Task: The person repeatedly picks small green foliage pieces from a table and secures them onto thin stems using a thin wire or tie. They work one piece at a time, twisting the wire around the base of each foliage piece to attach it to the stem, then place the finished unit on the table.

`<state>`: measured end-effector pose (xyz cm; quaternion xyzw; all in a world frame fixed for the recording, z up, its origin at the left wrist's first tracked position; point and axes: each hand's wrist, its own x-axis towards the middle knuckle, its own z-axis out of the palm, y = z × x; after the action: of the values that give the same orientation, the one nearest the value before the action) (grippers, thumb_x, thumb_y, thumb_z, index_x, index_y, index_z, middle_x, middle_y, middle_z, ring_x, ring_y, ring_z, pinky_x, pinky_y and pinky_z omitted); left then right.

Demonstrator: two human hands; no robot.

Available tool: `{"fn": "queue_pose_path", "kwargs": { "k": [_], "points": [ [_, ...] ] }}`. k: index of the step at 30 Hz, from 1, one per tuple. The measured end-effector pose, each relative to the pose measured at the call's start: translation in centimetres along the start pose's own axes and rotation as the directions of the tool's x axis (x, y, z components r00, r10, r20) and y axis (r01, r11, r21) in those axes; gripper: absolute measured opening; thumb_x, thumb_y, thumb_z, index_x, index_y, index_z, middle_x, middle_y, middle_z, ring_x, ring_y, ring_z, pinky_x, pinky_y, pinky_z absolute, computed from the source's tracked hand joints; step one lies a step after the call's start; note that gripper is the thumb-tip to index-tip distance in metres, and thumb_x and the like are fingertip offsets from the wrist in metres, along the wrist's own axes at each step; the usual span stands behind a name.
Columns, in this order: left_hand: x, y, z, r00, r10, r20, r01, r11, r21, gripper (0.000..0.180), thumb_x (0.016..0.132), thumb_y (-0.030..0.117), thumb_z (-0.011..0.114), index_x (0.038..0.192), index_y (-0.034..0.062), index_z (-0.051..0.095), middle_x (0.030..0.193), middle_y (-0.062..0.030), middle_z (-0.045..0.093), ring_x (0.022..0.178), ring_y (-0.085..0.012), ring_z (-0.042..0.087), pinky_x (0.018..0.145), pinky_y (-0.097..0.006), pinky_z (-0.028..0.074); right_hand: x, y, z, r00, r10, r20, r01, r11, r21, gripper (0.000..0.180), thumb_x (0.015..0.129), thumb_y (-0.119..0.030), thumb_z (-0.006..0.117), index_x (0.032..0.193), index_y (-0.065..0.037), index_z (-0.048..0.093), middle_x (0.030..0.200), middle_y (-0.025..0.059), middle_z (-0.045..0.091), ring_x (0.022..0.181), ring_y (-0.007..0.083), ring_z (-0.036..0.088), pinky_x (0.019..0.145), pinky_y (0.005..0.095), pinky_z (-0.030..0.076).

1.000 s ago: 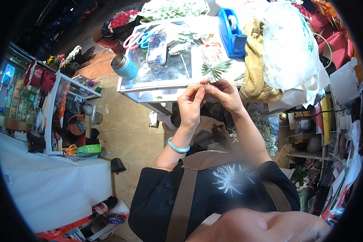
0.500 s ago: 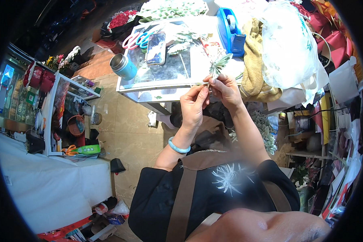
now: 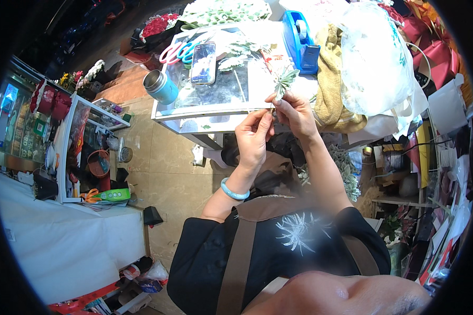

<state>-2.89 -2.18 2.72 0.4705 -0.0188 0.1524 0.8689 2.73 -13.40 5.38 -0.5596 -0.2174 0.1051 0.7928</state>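
Just over the near edge of the glass-topped table (image 3: 205, 111), a small sprig of pale green leaves (image 3: 286, 80) points away from me. Its stem is pinched between the thumb and fingers of my right hand (image 3: 296, 116), just below the leaves. My left hand (image 3: 253, 134), with a light blue bangle on the wrist, is closed beside it, thumb against fingertips, at the lower end of the stem. The fingers hide most of the stem. More leaf sprigs (image 3: 236, 59) lie on the table beyond my hands.
A phone (image 3: 203, 64), pink scissors (image 3: 171, 54), blue scissors (image 3: 186, 51) and a blue metal cup (image 3: 163, 88) are at the table's left. On the right stand a blue tape dispenser (image 3: 303, 44), a tan towel (image 3: 328, 100) and a clear plastic bag (image 3: 376, 63).
The leaf sprig has turned in my fingers, so its leaves now fan more upright and sit slightly lower. Both hands stay in nearly the same place.
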Motion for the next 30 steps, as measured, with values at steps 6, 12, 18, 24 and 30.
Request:
{"fn": "queue_pose_path", "kwargs": {
  "k": [6, 12, 18, 24, 30],
  "points": [
    [0.0, 0.1, -0.2, 1.000, 0.003, -0.007, -0.002, 1.000, 0.016, 0.014, 0.086, 0.011, 0.060, 0.096, 0.0008, 0.061, 0.071, -0.0013, 0.058, 0.055, -0.0049, 0.049, 0.045, -0.015, 0.033, 0.3, 0.3, -0.1, 1.000, -0.003, 0.017, 0.003, 1.000, -0.016, 0.017, 0.089, -0.015, 0.055, 0.091, 0.000, 0.062, 0.059, -0.0042, 0.048, 0.051, 0.0020, 0.040, 0.046, 0.0168, 0.031],
    [0.1, -0.1, 0.0, 0.999, 0.018, -0.038, -0.019, 0.999, -0.027, 0.012, 0.085, 0.009, 0.061, 0.094, 0.0011, 0.060, 0.074, -0.0034, 0.060, 0.054, -0.0063, 0.050, 0.043, -0.016, 0.033, 0.1, 0.3, -0.2, 1.000, 0.007, 0.002, -0.007, 1.000, -0.027, 0.018, 0.089, -0.016, 0.056, 0.091, 0.001, 0.062, 0.059, -0.0041, 0.048, 0.052, 0.0023, 0.040, 0.046, 0.0170, 0.030],
    [0.3, 0.0, -0.5, 1.000, -0.020, 0.005, 0.020, 1.000, 0.005, 0.013, 0.085, 0.009, 0.061, 0.095, 0.0010, 0.058, 0.076, -0.0030, 0.060, 0.055, -0.0051, 0.050, 0.044, -0.015, 0.033, 0.1, 0.2, -0.4, 1.000, 0.014, 0.015, -0.013, 0.999, -0.031, 0.018, 0.089, -0.016, 0.057, 0.092, 0.001, 0.062, 0.061, -0.0038, 0.049, 0.053, 0.0024, 0.041, 0.047, 0.0170, 0.031],
    [0.6, 0.3, -0.9, 0.998, -0.069, -0.001, 0.069, 0.994, -0.081, 0.011, 0.086, 0.011, 0.060, 0.093, 0.0021, 0.057, 0.075, -0.0026, 0.060, 0.054, -0.0047, 0.048, 0.044, -0.014, 0.032, 0.1, -0.4, -0.7, 0.992, 0.033, 0.123, -0.016, 0.991, -0.130, 0.020, 0.086, -0.011, 0.060, 0.102, 0.002, 0.059, 0.070, -0.0013, 0.055, 0.065, 0.0042, 0.050, 0.059, 0.0193, 0.042],
    [0.7, 0.5, -0.9, 0.990, -0.129, 0.050, 0.135, 0.984, -0.114, 0.011, 0.086, 0.011, 0.060, 0.092, 0.0025, 0.057, 0.074, -0.0031, 0.060, 0.054, -0.0049, 0.048, 0.043, -0.014, 0.032, -0.5, -2.4, -1.1, 0.988, -0.051, 0.148, 0.125, 0.826, -0.550, 0.019, 0.081, -0.006, 0.063, 0.100, -0.001, 0.061, 0.077, 0.0036, 0.061, 0.074, 0.0104, 0.059, 0.066, 0.0235, 0.047]
  ]
}}
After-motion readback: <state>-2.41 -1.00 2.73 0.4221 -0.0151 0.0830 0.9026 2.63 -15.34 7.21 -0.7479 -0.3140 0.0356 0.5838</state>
